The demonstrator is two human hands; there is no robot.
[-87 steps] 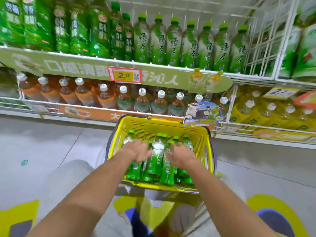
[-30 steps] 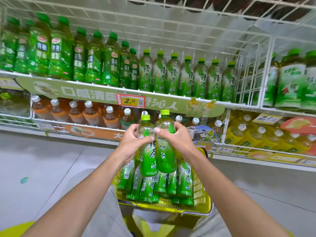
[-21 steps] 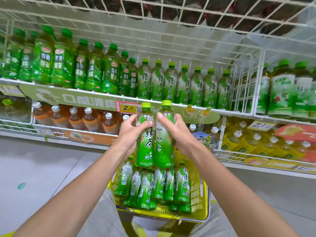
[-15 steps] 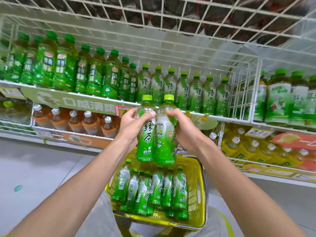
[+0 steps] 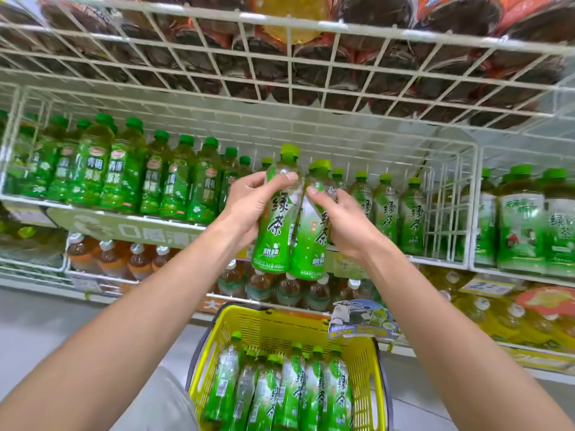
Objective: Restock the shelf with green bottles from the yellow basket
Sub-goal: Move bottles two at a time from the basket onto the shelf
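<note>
My left hand [image 5: 249,206] grips one green bottle [image 5: 273,231] upright, and my right hand [image 5: 339,219] grips a second green bottle [image 5: 311,244] pressed against it. Both bottles are raised in front of the white wire shelf [image 5: 435,262], level with its row of matching green bottles [image 5: 385,209]. Below, the yellow basket [image 5: 370,368] holds several more green bottles [image 5: 292,396] lying side by side.
Other green bottles with a different label [image 5: 121,175] fill the shelf's left part. A wire divider [image 5: 448,213] closes its right end, with larger bottles [image 5: 522,225] beyond. Brown tea bottles [image 5: 109,256] sit on the shelf below. A wire rack [image 5: 280,73] hangs overhead.
Both hands took a bottle each from the basket and lifted them up and forward to shelf height. The view has tilted up with them.
</note>
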